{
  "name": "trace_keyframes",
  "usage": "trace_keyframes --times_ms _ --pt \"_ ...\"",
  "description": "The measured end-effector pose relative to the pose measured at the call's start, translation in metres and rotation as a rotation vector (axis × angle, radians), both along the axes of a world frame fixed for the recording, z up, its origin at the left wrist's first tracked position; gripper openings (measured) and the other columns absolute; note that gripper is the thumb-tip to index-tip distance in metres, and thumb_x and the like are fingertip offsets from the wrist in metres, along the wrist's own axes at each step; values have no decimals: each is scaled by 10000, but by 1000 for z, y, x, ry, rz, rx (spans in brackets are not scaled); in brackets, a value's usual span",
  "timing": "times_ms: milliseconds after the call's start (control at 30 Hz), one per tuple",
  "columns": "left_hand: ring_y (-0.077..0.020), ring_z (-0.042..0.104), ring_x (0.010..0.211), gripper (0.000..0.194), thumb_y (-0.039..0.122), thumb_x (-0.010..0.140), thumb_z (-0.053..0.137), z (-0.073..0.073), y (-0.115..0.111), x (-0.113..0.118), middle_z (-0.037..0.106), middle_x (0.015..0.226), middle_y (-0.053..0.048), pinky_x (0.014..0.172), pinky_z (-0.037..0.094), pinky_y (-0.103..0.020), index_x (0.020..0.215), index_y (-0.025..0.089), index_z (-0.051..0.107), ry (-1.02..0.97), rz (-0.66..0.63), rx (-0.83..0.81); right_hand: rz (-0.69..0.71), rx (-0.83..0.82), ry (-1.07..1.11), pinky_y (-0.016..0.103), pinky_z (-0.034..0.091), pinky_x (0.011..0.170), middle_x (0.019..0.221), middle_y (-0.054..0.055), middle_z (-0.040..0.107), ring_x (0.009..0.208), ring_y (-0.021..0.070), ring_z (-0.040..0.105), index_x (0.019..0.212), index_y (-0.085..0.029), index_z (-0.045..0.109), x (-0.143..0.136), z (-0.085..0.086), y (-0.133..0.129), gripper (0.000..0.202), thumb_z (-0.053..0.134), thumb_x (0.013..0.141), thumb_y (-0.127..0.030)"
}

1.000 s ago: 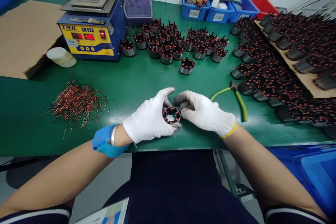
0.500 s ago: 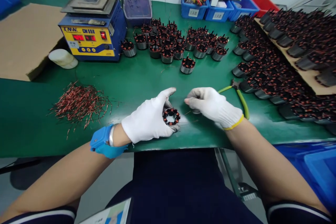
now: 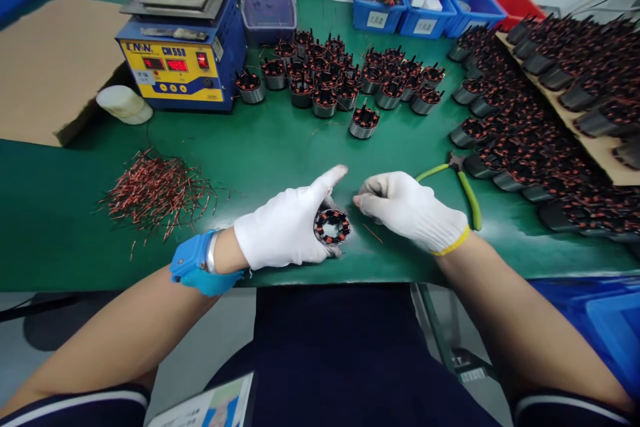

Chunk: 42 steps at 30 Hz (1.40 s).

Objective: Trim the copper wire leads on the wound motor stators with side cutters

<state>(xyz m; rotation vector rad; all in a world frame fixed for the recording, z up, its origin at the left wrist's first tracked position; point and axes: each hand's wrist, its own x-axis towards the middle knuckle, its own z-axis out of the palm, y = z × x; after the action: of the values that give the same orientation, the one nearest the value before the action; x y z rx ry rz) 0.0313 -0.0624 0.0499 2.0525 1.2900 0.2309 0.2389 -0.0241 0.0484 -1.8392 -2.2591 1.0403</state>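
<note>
My left hand (image 3: 287, 227), in a white glove, is wrapped around a wound motor stator (image 3: 332, 227). The stator's open ring with black slots and copper coils faces up toward me. To its right, my right hand (image 3: 407, 207), gloved with a yellow cuff, is closed in a pinch, apart from the stator. Whatever lies between its fingertips, if anything, is too small to make out. Just below these fingers is a short copper wire piece (image 3: 373, 233). Green-handled cutters (image 3: 467, 197) lie beyond my right hand.
A heap of copper wire offcuts (image 3: 157, 190) lies left. Several stators (image 3: 325, 80) stand behind, one stator (image 3: 364, 122) nearer. Rows of stators (image 3: 520, 147) fill the right, beside a loaded board (image 3: 605, 160). A blue-yellow CM558 unit (image 3: 175, 70) and tool bins (image 3: 377, 19) stand at the back.
The stator in my left hand has turned so its ring faces me more. My right hand stays pinched nearby, and the copper wire piece now shows clearly below it. The view has shifted slightly.
</note>
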Motion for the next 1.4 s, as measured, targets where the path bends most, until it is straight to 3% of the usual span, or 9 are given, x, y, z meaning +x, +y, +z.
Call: trace_keyframes --times_ms 133,200,267,367,567,933,1133,1267,1400 --pt "-261 654 1006 1123 403 619 758 -3 0 -2 665 1143 -28 824 511 -325 1523 284 103 20 16 24 -114 261 -261 299 330 547 712 32 662 623 196 575 770 -229 676 23 11 -19 261 504 841 -413" --pt "-269 639 1037 1118 420 619 757 -3 0 -2 666 1129 -42 860 498 -336 1524 260 121 22 7 46 -141 439 -162 320 394 568 764 53 675 661 214 602 818 -231 680 25 23 -39 272 518 853 -447" --pt "-273 632 1050 1109 418 623 751 -1 1 -1 663 1127 -56 872 490 -339 1524 240 130 22 2 60 67 539 85 331 472 637 951 73 693 740 212 631 992 -237 677 20 30 -59 301 591 826 -473" --pt "-260 644 1024 1093 376 641 733 2 1 -2 663 1121 -55 824 495 -316 1526 233 108 5 3 38 362 527 212 332 526 737 1325 115 568 874 213 650 1385 -222 456 4 18 -75 697 692 762 -424" --pt "-212 671 949 1087 363 657 722 2 1 -2 677 1097 -12 764 496 -280 1523 278 71 -42 -9 -16 251 430 167 314 521 718 1271 115 604 917 217 658 1443 -172 354 -2 -24 -61 720 615 793 -339" --pt "-200 667 943 1029 409 658 727 0 2 0 677 1100 -3 795 508 -294 1501 263 156 -43 -24 4 170 216 106 266 449 637 986 -26 710 818 171 666 1240 -294 550 8 -9 -55 483 567 763 -223" --pt "-231 658 970 992 398 613 760 -1 3 0 670 1123 -14 835 512 -330 1461 254 266 -1 -36 22 265 283 -173 278 448 640 865 12 664 761 176 643 866 -244 691 48 7 -60 174 525 821 -219" --pt "-232 658 973 1014 377 637 747 -2 2 0 668 1122 -20 827 514 -330 1485 245 206 7 -44 51 227 470 -82 297 494 658 1189 84 615 834 199 652 1235 -254 598 39 25 -77 404 571 845 -355" --pt "-224 664 979 985 337 665 727 -3 0 0 662 1136 -43 813 513 -311 1490 219 202 6 -47 81 276 450 -12 330 515 714 1438 140 466 993 261 646 1501 -203 267 7 9 -78 829 621 799 -466"
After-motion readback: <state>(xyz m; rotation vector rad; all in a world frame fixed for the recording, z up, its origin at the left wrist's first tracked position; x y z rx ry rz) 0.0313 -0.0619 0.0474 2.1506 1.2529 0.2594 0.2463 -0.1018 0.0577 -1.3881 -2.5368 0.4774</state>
